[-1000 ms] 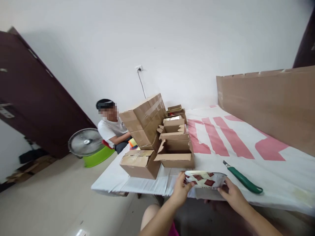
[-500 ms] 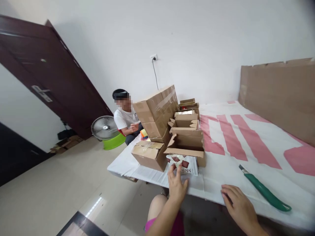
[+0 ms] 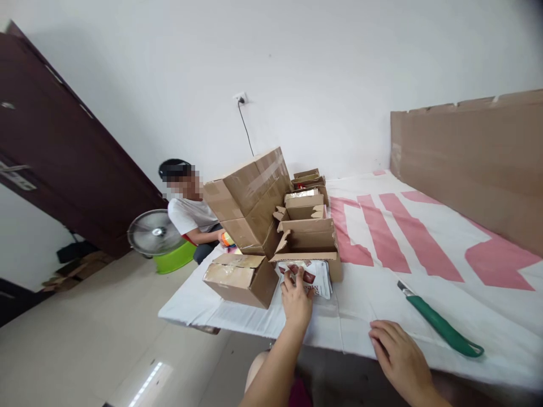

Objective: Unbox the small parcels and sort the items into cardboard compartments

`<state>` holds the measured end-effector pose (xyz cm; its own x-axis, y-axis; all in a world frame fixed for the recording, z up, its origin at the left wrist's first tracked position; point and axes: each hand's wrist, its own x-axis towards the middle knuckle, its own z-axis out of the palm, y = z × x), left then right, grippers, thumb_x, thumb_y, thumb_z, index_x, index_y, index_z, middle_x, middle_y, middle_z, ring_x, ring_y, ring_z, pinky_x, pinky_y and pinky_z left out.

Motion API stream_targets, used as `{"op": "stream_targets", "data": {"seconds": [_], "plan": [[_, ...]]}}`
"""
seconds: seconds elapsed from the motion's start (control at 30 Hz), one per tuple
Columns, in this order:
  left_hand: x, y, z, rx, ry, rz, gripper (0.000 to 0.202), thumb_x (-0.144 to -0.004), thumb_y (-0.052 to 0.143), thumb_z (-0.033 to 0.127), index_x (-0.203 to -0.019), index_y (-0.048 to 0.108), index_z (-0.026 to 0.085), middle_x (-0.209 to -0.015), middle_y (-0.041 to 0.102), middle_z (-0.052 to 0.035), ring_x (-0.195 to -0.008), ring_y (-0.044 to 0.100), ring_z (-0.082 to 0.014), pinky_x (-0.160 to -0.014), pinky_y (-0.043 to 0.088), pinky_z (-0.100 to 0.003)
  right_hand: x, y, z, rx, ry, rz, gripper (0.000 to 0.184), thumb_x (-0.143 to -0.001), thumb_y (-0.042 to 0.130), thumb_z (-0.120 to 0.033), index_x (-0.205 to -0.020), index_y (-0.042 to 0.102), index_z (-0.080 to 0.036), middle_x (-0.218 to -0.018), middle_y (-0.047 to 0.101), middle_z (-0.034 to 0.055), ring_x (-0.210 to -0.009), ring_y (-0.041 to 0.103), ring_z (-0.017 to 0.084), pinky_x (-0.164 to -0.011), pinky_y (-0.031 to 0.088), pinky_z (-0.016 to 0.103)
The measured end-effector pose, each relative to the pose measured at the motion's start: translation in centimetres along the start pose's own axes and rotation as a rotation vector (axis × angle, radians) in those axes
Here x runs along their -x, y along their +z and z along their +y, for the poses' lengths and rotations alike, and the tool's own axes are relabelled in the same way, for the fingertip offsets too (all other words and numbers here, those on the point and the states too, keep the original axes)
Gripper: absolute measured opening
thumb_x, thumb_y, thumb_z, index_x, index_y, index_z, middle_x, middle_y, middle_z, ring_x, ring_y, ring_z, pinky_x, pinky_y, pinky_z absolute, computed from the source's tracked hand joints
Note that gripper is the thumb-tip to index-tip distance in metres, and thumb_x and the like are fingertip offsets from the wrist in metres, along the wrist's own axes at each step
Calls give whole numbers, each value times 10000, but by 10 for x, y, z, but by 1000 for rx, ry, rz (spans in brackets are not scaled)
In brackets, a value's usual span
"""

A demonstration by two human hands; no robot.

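Observation:
My left hand (image 3: 297, 302) lies with its fingers spread on a white printed packet (image 3: 320, 272) with dark red pictures; its fingertips touch the upper face. The packet rests on the table right in front of an open cardboard box (image 3: 311, 240). To its left is a closed cardboard box (image 3: 237, 280) with tape on top. My right hand (image 3: 401, 356) rests at the table's front edge, holding nothing, its fingers loosely bent and the thumb apart. Beyond it lies a green-handled utility knife (image 3: 443, 325) with its blade end pointing away to the left.
Taped cartons (image 3: 254, 198) are stacked on the table's left side, with more open boxes (image 3: 303, 212) in a row behind. A brown cardboard panel (image 3: 466, 164) stands at the right. A co-worker (image 3: 193, 215) sits at the left near a fan (image 3: 158, 232).
My left hand has shifted forward, its fingers now further over the packet. The view has turned slightly right. The co-worker's hand now shows by an orange and yellow object. My right hand stays at the edge.

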<state>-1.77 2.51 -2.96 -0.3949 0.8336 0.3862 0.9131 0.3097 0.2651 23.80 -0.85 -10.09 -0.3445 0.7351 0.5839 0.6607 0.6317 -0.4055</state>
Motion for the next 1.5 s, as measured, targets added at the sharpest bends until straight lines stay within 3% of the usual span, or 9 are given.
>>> {"op": "stream_targets", "data": {"seconds": [0.8, 0.93, 1.07, 1.17, 1.23, 1.3, 1.33, 1.4, 1.5], "plan": [[-131, 57, 23, -89, -66, -70, 725, -797, 659, 330, -1445, 338, 281, -1480, 327, -175, -1181, 464, -351, -903, 472, -451, 1, 3, 3, 77, -65, 17, 143, -908, 483, -274, -934, 618, -237, -1012, 673, 47, -945, 610, 205, -824, 476, 340], [-135, 62, 20, -42, -73, -107, 708, -839, 594, 324, -1471, 286, 246, -1534, 259, -160, -1265, 397, -372, -972, 434, -497, 2, 5, 2, 144, -95, 44, 162, -909, 466, -257, -955, 619, -227, -1025, 676, 46, -957, 603, 205, -847, 446, 344], [-117, 60, 21, 24, -81, -169, 727, -870, 529, 268, -1501, 178, 187, -1577, 127, -179, -1353, 324, -371, -1030, 392, -504, 4, 8, 1, 206, -125, 86, 203, -929, 428, -239, -963, 626, -206, -1013, 686, 56, -951, 603, 205, -873, 422, 357], [-84, 46, 22, 77, -53, -232, 791, -821, 599, 229, -1489, 189, 124, -1565, 102, -240, -1321, 403, -352, -1038, 399, -463, 4, 8, 1, 225, -160, 91, 227, -940, 411, -239, -958, 632, -193, -1005, 689, 65, -941, 604, 202, -877, 416, 358], [-54, 28, 18, 128, 55, -286, 784, -751, 690, 238, -1437, 321, 155, -1563, 163, -203, -1291, 454, -318, -1026, 428, -401, 4, 8, 1, 231, -179, 97, 235, -942, 408, -245, -960, 635, -186, -1010, 688, 71, -944, 604, 201, -884, 415, 356], [-23, 2, 5, 273, 382, -313, 680, -761, 687, 260, -1377, 405, 198, -1509, 321, -149, -1329, 416, -261, -1063, 401, -367, 4, 7, 2, 234, -190, 107, 242, -942, 406, -251, -960, 638, -182, -1012, 688, 74, -941, 606, 200, -891, 413, 356], [-11, -13, -6, 360, 558, -260, 600, -802, 636, 252, -1359, 418, 221, -1475, 374, -134, -1334, 406, -246, -1074, 389, -390, 4, 7, 3, 233, -195, 109, 245, -942, 405, -254, -957, 639, -183, -1011, 689, 74, -939, 607, 199, -891, 413, 356], [1, -45, -35, 448, 693, -20, 441, -851, 553, 217, -1284, 475, 249, -1384, 466, -116, -1291, 440, -235, -1061, 396, -424, 4, 7, 4, 232, -203, 112, 251, -940, 403, -265, -955, 641, -187, -1008, 691, 73, -933, 610, 201, -883, 417, 355], [-18, -90, -92, 431, 486, 362, 322, -840, 567, 239, -1161, 539, 235, -1278, 523, -111, -1259, 449, -255, -1084, 347, -460, 4, 8, 7, 235, -221, 110, 252, -926, 418, -305, -960, 642, -195, -1006, 695, 71, -926, 612, 208, -870, 427, 356]]}}
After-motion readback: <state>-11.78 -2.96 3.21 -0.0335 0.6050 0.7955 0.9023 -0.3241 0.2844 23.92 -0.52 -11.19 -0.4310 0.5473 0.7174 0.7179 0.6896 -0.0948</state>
